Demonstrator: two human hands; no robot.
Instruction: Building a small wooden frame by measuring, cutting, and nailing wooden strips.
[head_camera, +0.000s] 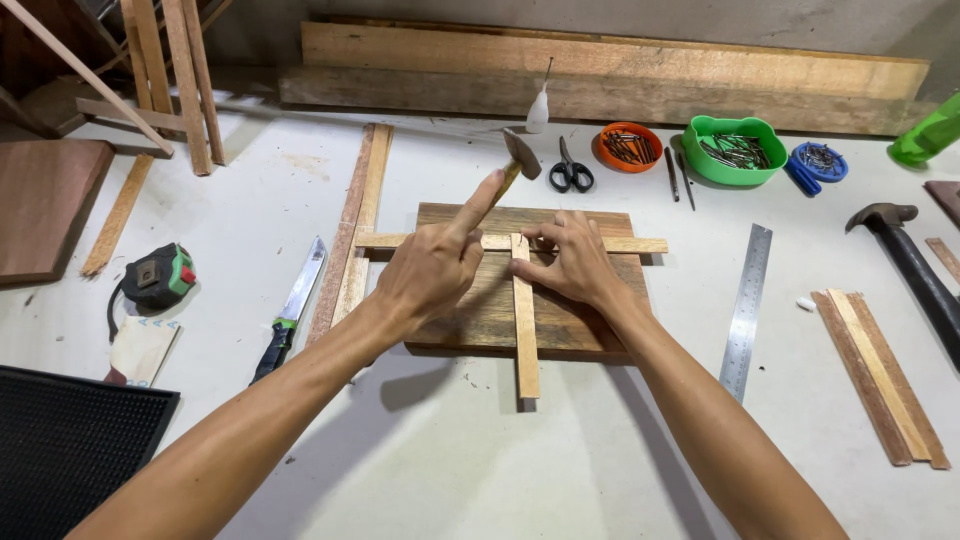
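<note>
Pale, dusty surface (480, 470) strewn with planks, bowls of nails (735, 150), scissors (571, 170), steel ruler (747, 305). Left hand (432, 268) clamped on small hammer (520, 158), raised over crossed wooden strips (523, 310) on board (560, 325). Right hand (570, 262) pinching together at the crossing.

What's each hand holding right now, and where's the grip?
Left hand grips a small hammer by its handle. Right hand pinches something tiny where the crossed wooden strips meet.

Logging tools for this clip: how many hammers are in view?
2. A small hammer is raised in the left hand over the crossed strips; a large hammer lies at the table's right edge, partly cut off. None seems hidden.
</note>
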